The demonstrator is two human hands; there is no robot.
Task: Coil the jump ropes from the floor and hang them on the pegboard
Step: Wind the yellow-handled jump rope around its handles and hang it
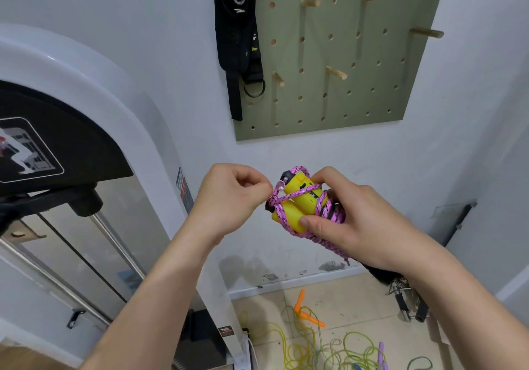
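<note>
1. Machine (94, 89): white arched frame with a black panel and steel rods, seen along the left side against the wall.
2. Pegboard (315, 106): green, mounted on the white wall, up and right of centre. Most holes are seen bare.
3. Floor (357, 292): pale tile, seen at the bottom right below both forearms.
4. Strap (234, 40): black webbing with a metal ring, hung down the pegboard's left edge.
5. Floor ropes (315, 349): thin yellow and green cords, left loose and tangled on the tile. Orange handles (300, 301) are noted at the tangle's upper edge and a purple handle (382, 355) at its right.
6. Right hand (352, 220): held at chest height in front of the wall, below the pegboard. Its fingers are curled over the top of a bundle and its thumb is pressed to the underside, so the bundle is gripped.
7. Left hand (229, 197): held just left of the bundle. A strand of cord is pinched between thumb and forefinger at the bundle's left end; the other fingers are curled in.
8. Pink rope (335, 215): braided, coiled and wrapped across its own handles. It is held in the air between the two hands, well apart from the pegboard, with a tail hanging under the right palm.
9. Yellow handles (303, 195): two, laid side by side and bound by the pink wraps.
10. Pegs (337, 73): wooden, several set across the pegboard.
</note>
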